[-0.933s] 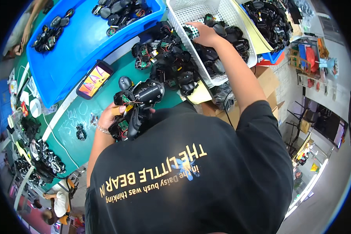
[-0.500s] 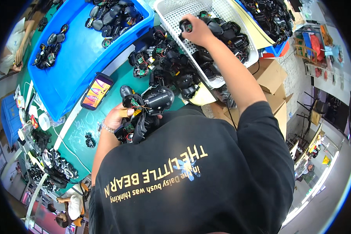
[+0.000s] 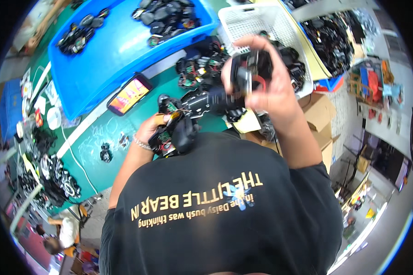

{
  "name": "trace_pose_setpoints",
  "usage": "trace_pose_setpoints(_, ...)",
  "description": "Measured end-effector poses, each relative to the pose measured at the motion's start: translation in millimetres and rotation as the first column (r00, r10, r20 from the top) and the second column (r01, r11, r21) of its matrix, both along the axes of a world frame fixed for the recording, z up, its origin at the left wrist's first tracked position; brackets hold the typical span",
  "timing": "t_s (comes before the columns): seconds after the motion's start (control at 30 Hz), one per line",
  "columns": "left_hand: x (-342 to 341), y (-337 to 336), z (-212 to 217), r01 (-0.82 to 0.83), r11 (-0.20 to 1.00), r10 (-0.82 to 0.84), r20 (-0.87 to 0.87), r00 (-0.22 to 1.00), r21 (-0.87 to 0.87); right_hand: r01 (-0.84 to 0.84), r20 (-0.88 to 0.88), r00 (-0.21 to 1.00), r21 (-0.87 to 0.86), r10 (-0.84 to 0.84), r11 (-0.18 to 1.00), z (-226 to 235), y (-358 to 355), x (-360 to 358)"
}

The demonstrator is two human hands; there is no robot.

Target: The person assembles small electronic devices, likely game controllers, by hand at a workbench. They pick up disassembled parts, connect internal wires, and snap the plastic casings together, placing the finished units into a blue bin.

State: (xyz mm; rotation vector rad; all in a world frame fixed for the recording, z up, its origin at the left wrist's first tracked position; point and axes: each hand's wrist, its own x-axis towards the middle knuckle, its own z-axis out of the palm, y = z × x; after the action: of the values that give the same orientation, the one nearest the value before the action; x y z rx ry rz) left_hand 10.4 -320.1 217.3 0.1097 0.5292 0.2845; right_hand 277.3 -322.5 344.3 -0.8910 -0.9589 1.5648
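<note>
My left hand, a bracelet at its wrist, is closed on several black plastic housings with wires and bits of green circuit board. Its thumb shows on top; the other fingers are hidden beneath. My right hand is raised at the near side of the white basket, fingers curled round a black plastic part with a red wire, somewhat blurred. Similar housings lie heaped on the green table between the blue tub and the basket, and more fill the basket's right part.
A large blue tub with two groups of black parts stands far left. A phone with a lit screen leans against it. One small black piece lies on the green table. Cardboard boxes stand at right; another person sits lower left.
My right hand has come out of the white basket toward me, now carrying a black part. My left hand still grips its housings. The whole view has shifted slightly.
</note>
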Motion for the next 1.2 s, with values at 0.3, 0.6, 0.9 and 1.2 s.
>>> trace_pose_setpoints(0.3,-29,-20,-18,-0.25,0.96,0.248,0.037,0.968,0.127,-0.526,0.268,0.824,0.036,0.499,0.85,-38,-6,-84)
trace_pose_setpoints(0.6,-30,-35,-48,-0.426,0.893,0.444,0.121,0.888,-0.148,-0.469,0.496,0.801,0.172,0.335,0.866,-73,-5,-100)
trace_pose_setpoints(0.9,-9,-18,-35,-0.442,0.82,0.471,-0.01,0.882,-0.364,-0.089,0.333,0.941,0.424,-0.064,0.901,-117,-14,-102)
trace_pose_setpoints(1.2,21,76,-17,-0.333,0.893,0.405,0.22,0.887,-0.302,0.074,0.386,0.899,0.33,-0.206,0.941,-100,55,-80)
